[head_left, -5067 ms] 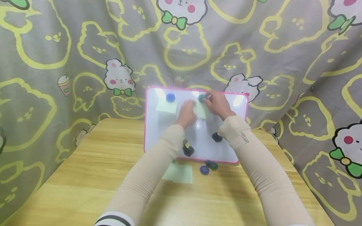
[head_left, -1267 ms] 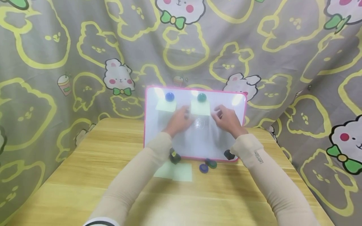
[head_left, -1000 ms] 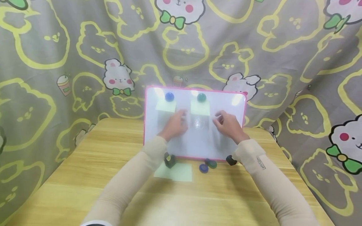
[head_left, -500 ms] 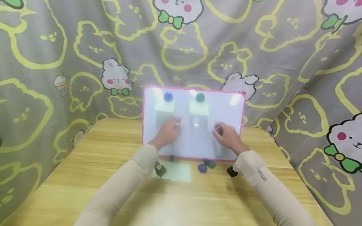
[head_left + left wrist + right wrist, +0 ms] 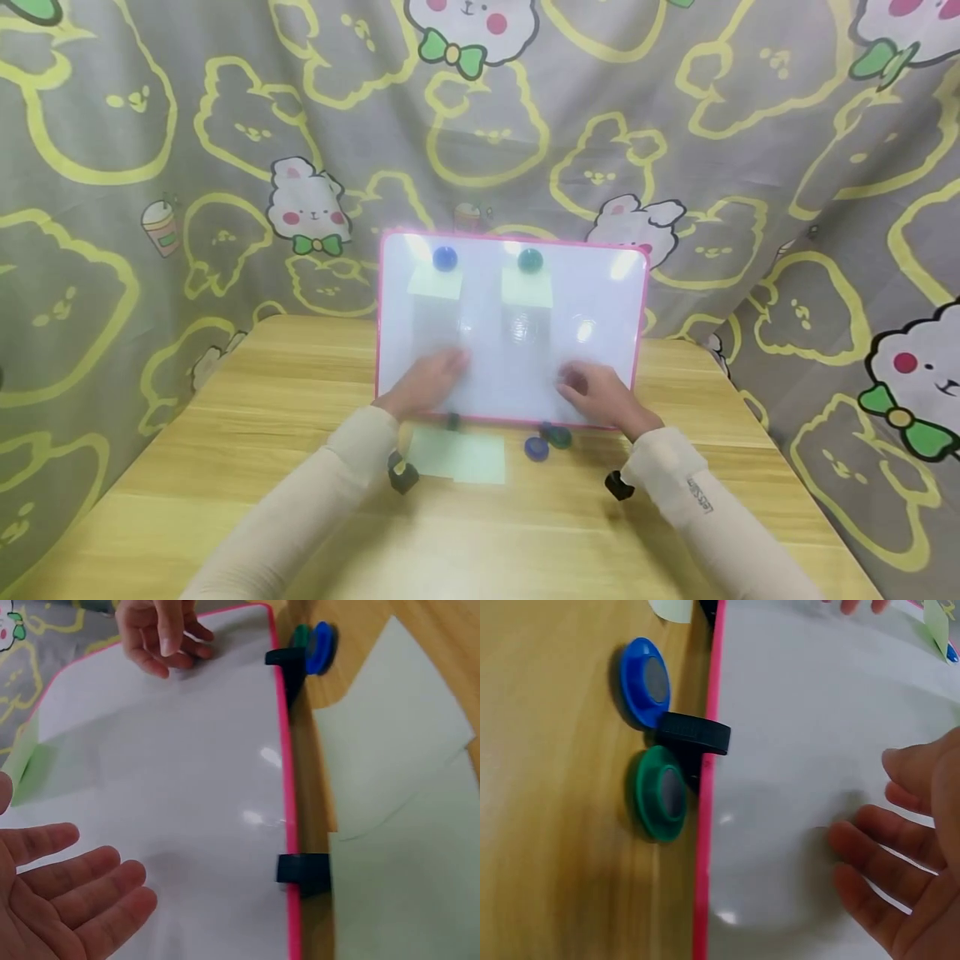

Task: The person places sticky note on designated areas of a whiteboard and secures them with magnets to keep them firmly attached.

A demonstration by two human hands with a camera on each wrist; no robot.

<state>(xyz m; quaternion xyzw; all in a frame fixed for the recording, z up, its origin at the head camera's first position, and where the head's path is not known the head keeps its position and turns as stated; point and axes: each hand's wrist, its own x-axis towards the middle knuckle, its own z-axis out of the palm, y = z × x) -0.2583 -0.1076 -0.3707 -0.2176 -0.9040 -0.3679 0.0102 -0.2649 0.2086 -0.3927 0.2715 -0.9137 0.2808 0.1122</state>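
Grey curtain (image 5: 360, 137), yellow outlines and rabbits, hung far, left and right. Wooden table (image 5: 517, 533), pale grain. Whiteboard (image 5: 498, 367), pink-edged, tilted, at the table's far side; on it, left note (image 5: 437, 283) under blue magnet (image 5: 445, 258), right note (image 5: 527, 288) under green magnet (image 5: 530, 260). Just nearer, on wood: sheets (image 5: 480, 460), left; loose blue disc (image 5: 536, 448) and loose green disc (image 5: 560, 437), right. Left hand (image 5: 427, 382), fingers loosely spread, board's left; right hand (image 5: 600, 393), fingers slightly curved, apart, board's right.
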